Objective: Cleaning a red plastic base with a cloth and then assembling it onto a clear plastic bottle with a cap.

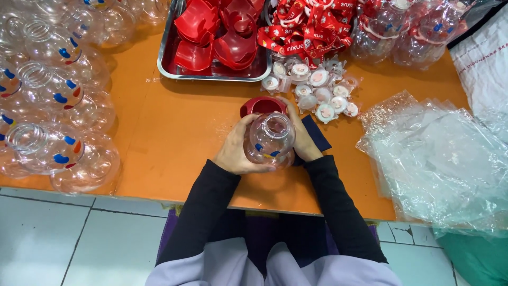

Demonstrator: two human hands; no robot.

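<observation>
Bottle: a clear plastic bottle (270, 140) with small blue and red marks sits between both hands at the near middle of the orange surface (174, 132), mouth turned up toward the person, so the open neck faces them.
Left hand: the left hand (236, 151) wraps the bottle's left side, fingers curled round it in a firm hold.
Right hand: the right hand (301, 137) cups the right side, fingers closed on the bottle; the two hands steady it from opposite sides.
Red cap: a red cap piece (260, 105) lies just behind the bottle's mouth, touching or nearly touching it; I cannot tell which.
Dark cloth: a dark blue cloth (319, 135) lies under the right hand, seemingly as padding.
Metal tray: a steel tray (165, 53) at the far edge holds more red plastic parts (217, 37), heaped loosely.
Straps: a pile of red printed straps (307, 24) lies beside the tray.
Small lids: white and clear round lids (317, 90) are clustered within reach of the right hand.
Empty bottles: clear bottles (47, 90) lie on their sides along the left, empty.
Bags: clear plastic bags (439, 159) are stacked flat on the right.
</observation>
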